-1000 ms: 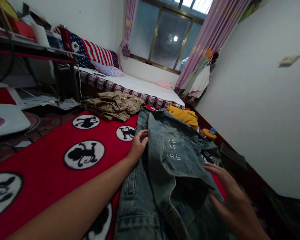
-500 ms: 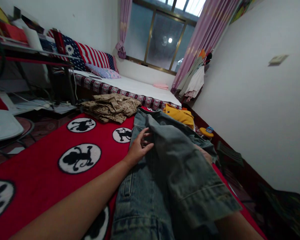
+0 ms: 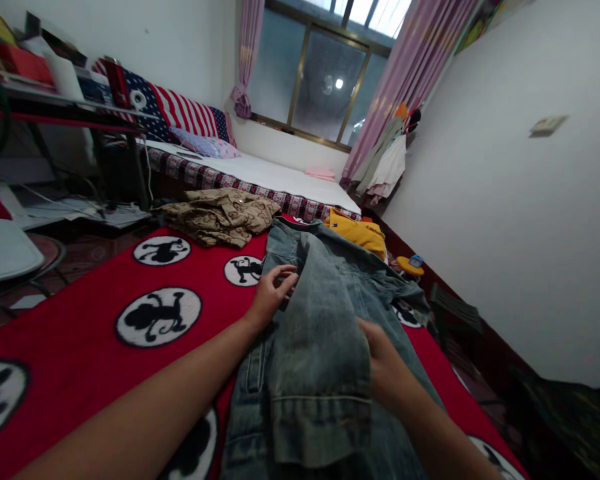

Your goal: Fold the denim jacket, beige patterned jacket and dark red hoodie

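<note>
A faded blue denim jacket (image 3: 390, 320) lies spread on a red blanket (image 3: 90, 303) printed with black figures in white circles. One of its sleeves (image 3: 320, 353) is folded lengthwise over the body, cuff towards me. At the left edge of that sleeve, near its shoulder end, is my left hand (image 3: 270, 293); its fingers are apart and their tips are at the cloth. My right hand (image 3: 385, 363) grips the sleeve's right edge above the cuff, its fingertips hidden behind the denim. The other sleeve (image 3: 413, 297) stretches out to the far right.
A crumpled brown patterned garment (image 3: 225, 217) and a folded yellow garment (image 3: 357, 230) lie at the blanket's far end. Beyond them stands a bed (image 3: 280, 173). A cluttered desk (image 3: 70, 117) and a white chair (image 3: 7, 250) are on the left.
My right hand has brought the sleeve leftward and down, so it now lies straighter along the jacket body. My left hand has shifted slightly left and nearer.
</note>
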`<state>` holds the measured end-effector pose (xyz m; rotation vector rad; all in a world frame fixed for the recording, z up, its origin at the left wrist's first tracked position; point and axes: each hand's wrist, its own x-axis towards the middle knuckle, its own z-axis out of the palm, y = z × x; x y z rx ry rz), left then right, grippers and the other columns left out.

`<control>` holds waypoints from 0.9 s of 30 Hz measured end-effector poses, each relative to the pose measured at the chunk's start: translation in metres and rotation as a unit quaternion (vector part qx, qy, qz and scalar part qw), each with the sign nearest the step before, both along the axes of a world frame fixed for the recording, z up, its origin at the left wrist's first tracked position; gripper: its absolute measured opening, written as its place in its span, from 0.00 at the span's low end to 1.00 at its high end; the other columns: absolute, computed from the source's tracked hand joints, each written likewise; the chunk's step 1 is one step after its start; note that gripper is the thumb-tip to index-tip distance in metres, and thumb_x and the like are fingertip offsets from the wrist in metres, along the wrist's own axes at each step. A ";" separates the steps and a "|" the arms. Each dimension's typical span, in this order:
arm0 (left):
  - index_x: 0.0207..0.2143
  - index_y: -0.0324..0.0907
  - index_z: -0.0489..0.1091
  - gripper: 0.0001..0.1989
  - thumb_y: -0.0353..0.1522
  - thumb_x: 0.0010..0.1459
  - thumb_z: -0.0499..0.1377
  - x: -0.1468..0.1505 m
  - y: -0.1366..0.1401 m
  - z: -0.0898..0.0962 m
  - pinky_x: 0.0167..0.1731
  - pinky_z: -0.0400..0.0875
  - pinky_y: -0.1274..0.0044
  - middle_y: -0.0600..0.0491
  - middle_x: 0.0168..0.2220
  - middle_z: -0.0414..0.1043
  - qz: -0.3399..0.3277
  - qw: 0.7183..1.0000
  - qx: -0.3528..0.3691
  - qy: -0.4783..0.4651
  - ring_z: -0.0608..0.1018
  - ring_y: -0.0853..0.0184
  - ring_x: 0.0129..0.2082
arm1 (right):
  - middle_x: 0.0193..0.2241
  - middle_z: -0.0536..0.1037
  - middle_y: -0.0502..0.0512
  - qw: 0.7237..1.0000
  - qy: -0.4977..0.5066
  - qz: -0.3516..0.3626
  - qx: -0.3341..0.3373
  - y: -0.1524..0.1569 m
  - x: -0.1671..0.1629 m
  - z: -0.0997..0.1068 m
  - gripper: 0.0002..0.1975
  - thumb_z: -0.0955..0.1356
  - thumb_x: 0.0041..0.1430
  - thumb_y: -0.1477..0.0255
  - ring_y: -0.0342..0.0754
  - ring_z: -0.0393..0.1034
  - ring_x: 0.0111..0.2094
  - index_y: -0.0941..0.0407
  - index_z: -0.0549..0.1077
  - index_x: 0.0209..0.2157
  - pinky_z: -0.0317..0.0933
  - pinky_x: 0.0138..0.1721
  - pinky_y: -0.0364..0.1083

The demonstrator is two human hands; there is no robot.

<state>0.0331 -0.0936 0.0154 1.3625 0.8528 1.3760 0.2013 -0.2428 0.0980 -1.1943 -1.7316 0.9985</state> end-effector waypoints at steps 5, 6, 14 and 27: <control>0.43 0.36 0.75 0.20 0.39 0.50 0.62 0.004 0.013 -0.011 0.44 0.73 0.68 0.43 0.40 0.79 -0.008 0.994 0.021 0.104 0.79 0.57 0.40 | 0.32 0.78 0.51 0.999 0.023 0.009 -0.044 -0.010 -0.015 0.006 0.08 0.73 0.51 0.72 0.46 0.71 0.34 0.57 0.76 0.35 0.64 0.36 0.42; 0.42 0.36 0.76 0.20 0.38 0.49 0.62 0.005 0.014 -0.013 0.45 0.72 0.67 0.43 0.41 0.79 -0.026 0.993 0.019 0.116 0.79 0.57 0.41 | 0.31 0.78 0.50 0.999 0.022 0.013 -0.045 -0.010 -0.015 0.006 0.07 0.73 0.51 0.72 0.45 0.70 0.33 0.57 0.76 0.34 0.64 0.36 0.42; 0.25 0.38 0.74 0.07 0.32 0.44 0.59 -0.001 0.011 0.000 0.30 0.69 0.77 0.52 0.25 0.76 0.045 0.990 0.009 0.131 0.76 0.65 0.28 | 0.27 0.73 0.48 0.999 -0.006 -0.045 -0.009 -0.005 -0.004 0.004 0.07 0.73 0.48 0.73 0.43 0.66 0.30 0.57 0.73 0.30 0.61 0.32 0.41; 0.16 0.42 0.63 0.06 0.30 0.41 0.58 -0.020 0.011 0.024 0.24 0.61 0.76 0.53 0.18 0.66 0.034 0.872 -0.010 0.488 0.72 0.63 0.24 | 0.24 0.75 0.49 0.944 -0.311 0.069 -0.082 -0.007 0.047 0.026 0.06 0.69 0.54 0.70 0.42 0.66 0.25 0.55 0.77 0.33 0.61 0.27 0.39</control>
